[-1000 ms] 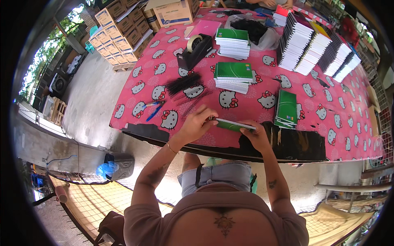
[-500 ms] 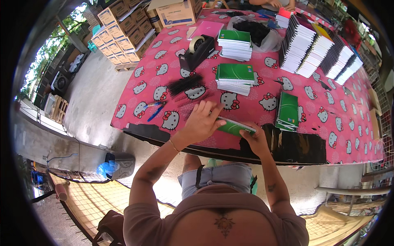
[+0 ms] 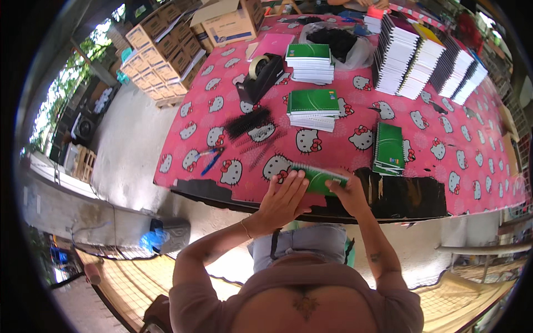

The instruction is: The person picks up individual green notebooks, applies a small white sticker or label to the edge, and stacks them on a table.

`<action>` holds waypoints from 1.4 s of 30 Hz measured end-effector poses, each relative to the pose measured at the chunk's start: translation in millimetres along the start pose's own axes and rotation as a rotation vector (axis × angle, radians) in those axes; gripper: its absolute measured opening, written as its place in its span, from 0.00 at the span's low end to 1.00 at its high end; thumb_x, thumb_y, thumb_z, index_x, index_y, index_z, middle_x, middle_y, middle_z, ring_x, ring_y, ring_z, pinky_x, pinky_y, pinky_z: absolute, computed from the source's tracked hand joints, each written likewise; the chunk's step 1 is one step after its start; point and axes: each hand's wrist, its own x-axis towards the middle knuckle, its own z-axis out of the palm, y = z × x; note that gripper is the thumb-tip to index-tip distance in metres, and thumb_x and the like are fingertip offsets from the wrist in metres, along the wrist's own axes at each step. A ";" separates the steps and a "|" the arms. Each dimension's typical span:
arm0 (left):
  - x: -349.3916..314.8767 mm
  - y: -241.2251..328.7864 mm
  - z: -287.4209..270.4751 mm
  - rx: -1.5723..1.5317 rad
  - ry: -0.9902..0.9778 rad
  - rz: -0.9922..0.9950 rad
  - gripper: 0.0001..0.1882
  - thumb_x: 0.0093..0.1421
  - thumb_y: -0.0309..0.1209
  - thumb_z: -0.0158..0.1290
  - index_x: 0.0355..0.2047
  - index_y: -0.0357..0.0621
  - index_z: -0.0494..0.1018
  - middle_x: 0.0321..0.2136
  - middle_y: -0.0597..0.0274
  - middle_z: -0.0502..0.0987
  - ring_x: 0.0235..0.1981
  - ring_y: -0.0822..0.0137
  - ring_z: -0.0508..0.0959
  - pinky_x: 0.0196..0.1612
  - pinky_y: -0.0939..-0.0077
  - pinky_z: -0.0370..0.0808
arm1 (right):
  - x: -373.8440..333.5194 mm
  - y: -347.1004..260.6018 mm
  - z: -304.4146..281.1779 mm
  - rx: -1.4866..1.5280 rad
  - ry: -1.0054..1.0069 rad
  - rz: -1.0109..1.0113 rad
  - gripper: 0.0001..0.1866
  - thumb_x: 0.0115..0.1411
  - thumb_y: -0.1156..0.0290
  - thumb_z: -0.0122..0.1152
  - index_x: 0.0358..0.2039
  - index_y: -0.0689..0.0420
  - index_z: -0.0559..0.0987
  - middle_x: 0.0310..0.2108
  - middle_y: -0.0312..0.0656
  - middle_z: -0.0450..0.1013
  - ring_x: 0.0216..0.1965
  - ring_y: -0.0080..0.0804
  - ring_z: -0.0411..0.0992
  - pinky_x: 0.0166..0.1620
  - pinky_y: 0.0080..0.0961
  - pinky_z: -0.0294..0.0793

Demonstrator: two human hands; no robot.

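A small green spiral notebook (image 3: 316, 181) is held at the table's near edge, its coil along the far side. My right hand (image 3: 351, 195) grips its right end, thumb on the green cover. Against its left end lies my left hand (image 3: 284, 198), the fingers stretched out and close together. Beyond the hands, several loose black binding coils (image 3: 249, 123) lie on the tablecloth, with blue-handled pliers (image 3: 211, 161) to their left. More green spiral notebooks (image 3: 388, 145) lie in a small pile to the right.
Two stacks of green-covered pads (image 3: 313, 103) stand mid-table beside a black tape dispenser (image 3: 260, 79). Tall notebook stacks (image 3: 397, 58) rise at the far right near a plastic bag (image 3: 347, 47). Cartons (image 3: 166, 53) are piled at far left. Another person's hands (image 3: 369, 3) show at the far edge.
My left hand has come nearer and its fingers have straightened from a bent pose above the coil to lie along the notebook's left end. The notebook now shows more of its cover.
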 end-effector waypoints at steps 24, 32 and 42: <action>51.9 9.3 -28.6 0.414 -0.085 0.222 0.40 0.61 0.61 0.42 0.59 0.37 0.64 0.57 0.48 0.68 0.61 0.54 0.67 0.58 0.43 0.63 | -0.3 1.9 1.4 -0.107 -0.114 -0.134 0.17 0.62 0.77 0.58 0.52 0.57 0.78 0.27 0.31 0.74 0.28 0.16 0.65 0.33 0.20 0.68; 40.5 7.2 11.1 0.001 0.055 0.180 0.41 0.63 0.59 0.43 0.63 0.36 0.61 0.64 0.46 0.63 0.67 0.51 0.60 0.64 0.39 0.53 | 7.0 12.4 -3.4 -0.161 -0.067 -0.125 0.16 0.61 0.76 0.61 0.50 0.61 0.78 0.35 0.39 0.79 0.36 0.19 0.72 0.42 0.24 0.73; 65.8 9.9 8.0 -0.052 -0.106 0.040 0.42 0.63 0.58 0.45 0.65 0.34 0.59 0.67 0.43 0.57 0.70 0.50 0.55 0.69 0.40 0.41 | 5.2 38.2 -7.0 -0.201 -0.088 -0.007 0.16 0.59 0.76 0.62 0.49 0.62 0.78 0.33 0.51 0.79 0.31 0.29 0.75 0.38 0.29 0.73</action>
